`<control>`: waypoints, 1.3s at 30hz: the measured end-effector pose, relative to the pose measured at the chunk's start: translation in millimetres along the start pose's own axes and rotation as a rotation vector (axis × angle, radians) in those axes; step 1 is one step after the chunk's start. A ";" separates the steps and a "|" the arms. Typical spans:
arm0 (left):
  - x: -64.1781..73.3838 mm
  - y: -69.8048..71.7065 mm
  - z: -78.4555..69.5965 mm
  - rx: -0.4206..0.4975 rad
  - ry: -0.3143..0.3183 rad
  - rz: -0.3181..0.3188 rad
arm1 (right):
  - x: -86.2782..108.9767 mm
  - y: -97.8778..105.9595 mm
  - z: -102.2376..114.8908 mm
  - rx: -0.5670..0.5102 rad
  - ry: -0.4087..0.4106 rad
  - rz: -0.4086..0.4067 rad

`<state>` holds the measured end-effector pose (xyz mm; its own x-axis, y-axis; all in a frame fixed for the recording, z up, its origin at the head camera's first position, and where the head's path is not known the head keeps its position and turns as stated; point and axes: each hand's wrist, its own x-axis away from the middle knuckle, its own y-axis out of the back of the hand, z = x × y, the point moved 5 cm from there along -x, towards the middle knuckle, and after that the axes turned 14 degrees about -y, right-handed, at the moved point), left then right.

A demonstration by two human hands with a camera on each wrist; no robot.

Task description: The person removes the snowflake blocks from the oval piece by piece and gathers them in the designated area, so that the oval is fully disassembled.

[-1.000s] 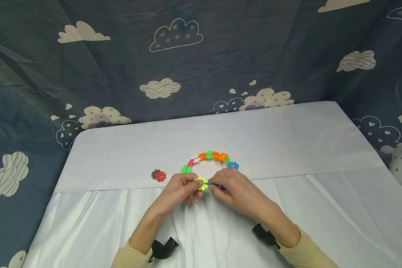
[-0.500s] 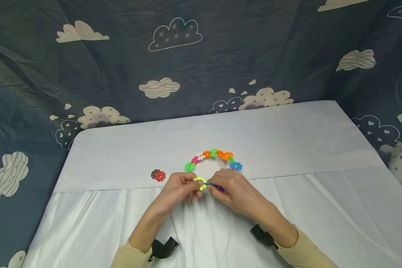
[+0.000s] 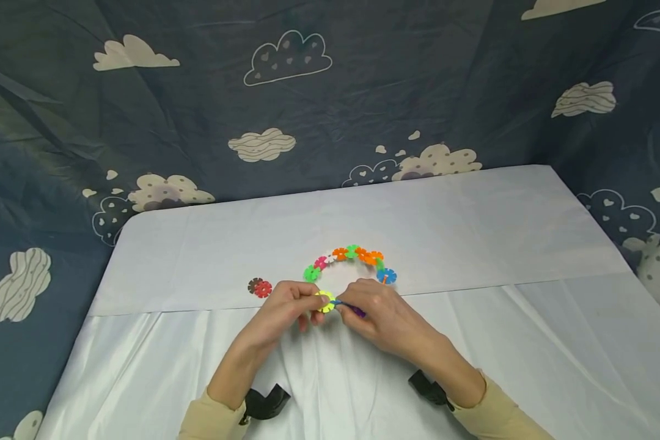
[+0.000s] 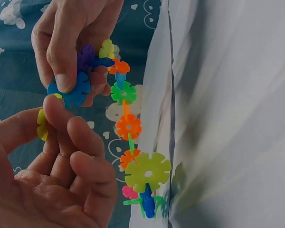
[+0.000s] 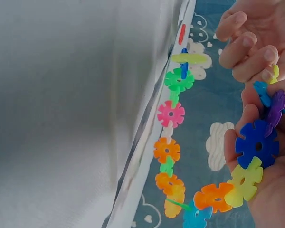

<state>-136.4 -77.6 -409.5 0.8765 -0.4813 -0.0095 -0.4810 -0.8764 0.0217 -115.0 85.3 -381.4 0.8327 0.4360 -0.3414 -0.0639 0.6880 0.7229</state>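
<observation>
My left hand (image 3: 286,307) pinches a yellow snowflake disc (image 3: 326,301) between thumb and forefinger, its other fingers loosely bent. My right hand (image 3: 387,313) grips a blue snowflake disc (image 4: 78,90) that meets the yellow one at its edge. In that same hand are a purple disc (image 5: 274,113) and a dark blue disc (image 5: 257,146), linked to one end of a chain. The chain arcs beyond the hands, with orange (image 3: 340,253), white, pink and green discs (image 3: 311,273) and a blue disc (image 3: 387,276) at its right bend. The right fingers hide part of the joined discs.
A brown disc (image 3: 255,285) and a red disc (image 3: 263,289) lie overlapping on the white tablecloth (image 3: 198,256), left of the chain. A dark cloud-print curtain (image 3: 330,104) stands behind the table. Black wrist straps (image 3: 266,403) sit at both sleeves.
Both hands have drifted slightly left with the yellow and blue discs still pinched together. The chain's arc shifted a little to the right early on, then stayed nearly still.
</observation>
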 end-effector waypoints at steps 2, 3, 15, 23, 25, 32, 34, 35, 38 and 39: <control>-0.7 0.7 0.4 0.008 -0.003 -0.012 | -0.4 -0.9 0.6 -0.002 -0.007 -0.013; -1.3 0.8 0.6 0.007 -0.005 -0.021 | -0.4 -1.4 0.8 0.000 -0.013 -0.020; -1.7 2.2 1.6 -0.018 -0.007 -0.039 | -0.4 -4.9 2.2 0.019 -0.055 -0.017; -0.3 1.6 0.3 -0.039 -0.008 -0.083 | -0.8 -8.0 3.1 0.007 -0.084 -0.025; 0.3 1.8 -0.2 -0.039 -0.002 -0.082 | -0.8 -8.5 3.2 -0.002 -0.091 -0.020; 2.2 5.7 -1.0 -0.019 0.004 -0.027 | -1.0 -8.7 4.5 -0.018 -0.091 0.012; 2.0 6.1 -0.9 -0.019 0.001 -0.018 | -1.2 -8.8 4.8 -0.018 -0.088 0.014; 1.9 6.3 -0.7 -0.018 -0.001 -0.018 | -1.3 -8.7 4.9 -0.016 -0.087 0.013; 1.5 6.1 -0.4 -0.007 -0.001 -0.030 | -1.8 -8.3 5.0 -0.012 -0.087 0.007; 1.4 5.9 -0.1 -0.002 -0.001 -0.035 | -1.9 -8.1 5.0 -0.011 -0.088 0.006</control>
<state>-138.0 -83.4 -409.2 0.8929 -0.4501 -0.0111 -0.4497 -0.8929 0.0232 -113.3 75.9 -383.6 0.8773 0.3878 -0.2827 -0.0747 0.6922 0.7178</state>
